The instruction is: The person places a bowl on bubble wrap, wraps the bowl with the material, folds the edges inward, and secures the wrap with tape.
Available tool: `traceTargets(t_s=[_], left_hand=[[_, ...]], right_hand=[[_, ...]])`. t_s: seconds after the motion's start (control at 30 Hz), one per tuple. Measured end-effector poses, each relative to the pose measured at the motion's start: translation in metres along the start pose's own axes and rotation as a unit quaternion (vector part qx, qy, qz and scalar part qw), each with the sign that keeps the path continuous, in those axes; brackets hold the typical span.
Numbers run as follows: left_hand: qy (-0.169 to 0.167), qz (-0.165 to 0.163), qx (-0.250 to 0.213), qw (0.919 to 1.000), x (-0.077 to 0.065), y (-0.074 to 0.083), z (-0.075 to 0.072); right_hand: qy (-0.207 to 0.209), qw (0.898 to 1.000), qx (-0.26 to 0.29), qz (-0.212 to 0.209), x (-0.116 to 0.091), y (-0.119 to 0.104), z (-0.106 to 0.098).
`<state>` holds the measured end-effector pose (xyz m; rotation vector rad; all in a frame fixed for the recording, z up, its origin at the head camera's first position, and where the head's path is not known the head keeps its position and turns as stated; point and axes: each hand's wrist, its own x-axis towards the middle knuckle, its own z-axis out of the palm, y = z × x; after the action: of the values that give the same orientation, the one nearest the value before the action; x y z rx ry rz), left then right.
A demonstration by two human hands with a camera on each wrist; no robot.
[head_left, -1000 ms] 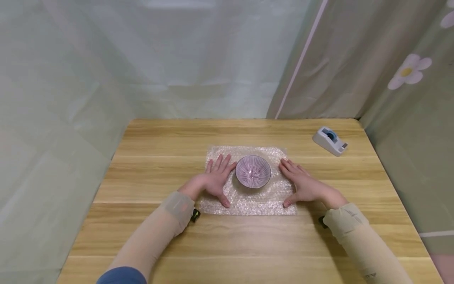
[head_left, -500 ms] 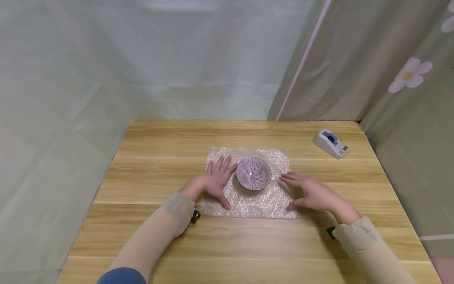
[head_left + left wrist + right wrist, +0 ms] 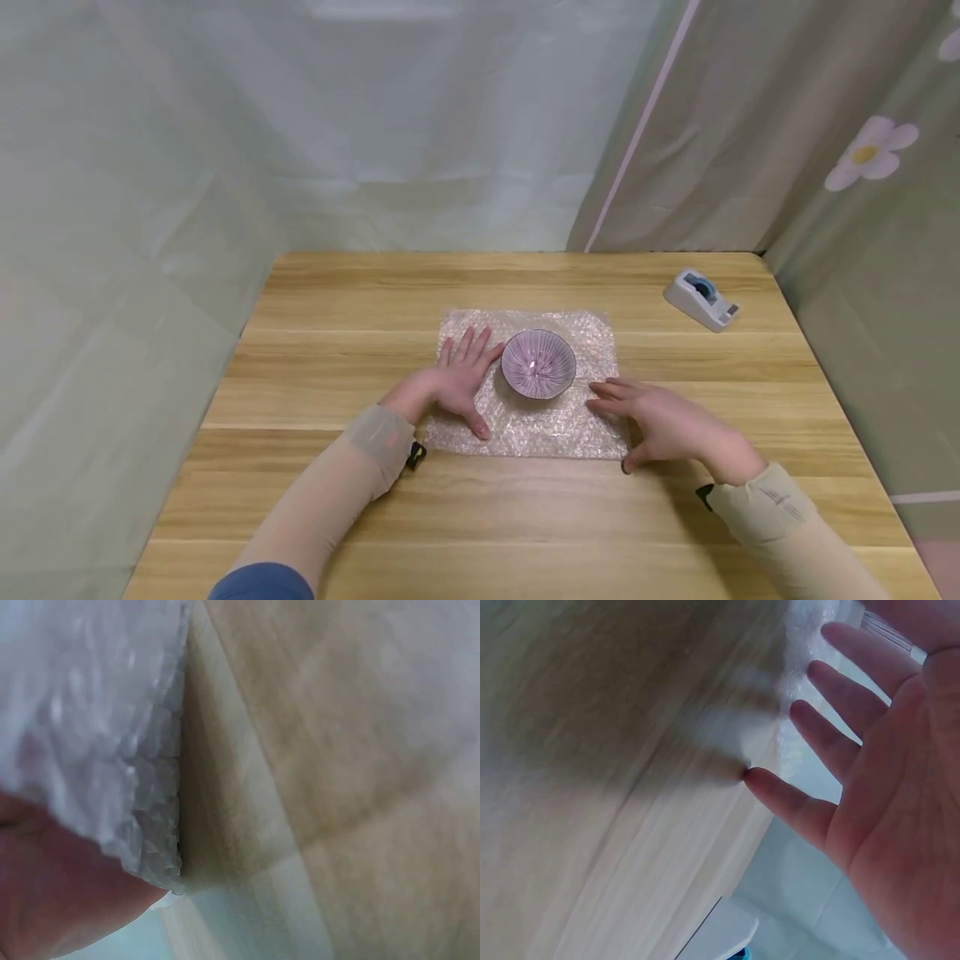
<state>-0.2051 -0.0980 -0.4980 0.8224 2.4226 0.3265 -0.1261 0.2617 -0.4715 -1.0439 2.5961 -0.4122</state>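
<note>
A purple-and-white striped bowl (image 3: 538, 364) stands upright on a flat sheet of bubble wrap (image 3: 555, 433) in the head view. My left hand (image 3: 459, 382) rests on the sheet's left part with fingers spread, one fingertip right at the bowl's rim. Over the sheet's right edge my right hand (image 3: 660, 419) reaches in, palm down, fingers slightly bent and apart from the bowl. Bubble wrap (image 3: 112, 735) overlaps part of the left hand in the left wrist view. Loosely extended fingers (image 3: 836, 742) of the right hand show near the sheet's edge in the right wrist view.
A white tape dispenser (image 3: 701, 300) with a blue core sits at the table's back right. The wooden table (image 3: 480, 517) is bounded by hanging curtains (image 3: 420, 125) behind and at both sides.
My right hand has lifted from its flat rest on the sheet and shifted right and toward the near edge, its fingers bending a little. The left hand and the bowl have stayed in place.
</note>
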Motion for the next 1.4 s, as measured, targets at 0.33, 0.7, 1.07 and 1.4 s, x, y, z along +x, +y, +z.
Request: traceTargets(t_s=[0.33, 0.7, 1.07, 1.4], left_hand=[[-0.003, -0.013, 0.0, 0.9999, 0.004, -0.002, 0.003], [-0.01, -0.009, 0.028, 0.9995, 0.001, -0.001, 0.001], [-0.019, -0.015, 0.039, 0.9989, 0.0, 0.002, -0.004], [-0.014, -0.027, 0.028, 0.9991, 0.005, 0.0, 0.003]], right_hand=[[0.013, 1.0, 0.004, -0.012, -0.008, -0.001, 0.007], [0.058, 0.997, -0.041, -0.041, -0.011, -0.003, 0.008], [0.078, 0.995, -0.045, -0.048, -0.014, 0.0, 0.011], [0.116, 0.992, -0.035, -0.035, -0.008, 0.003, 0.012]])
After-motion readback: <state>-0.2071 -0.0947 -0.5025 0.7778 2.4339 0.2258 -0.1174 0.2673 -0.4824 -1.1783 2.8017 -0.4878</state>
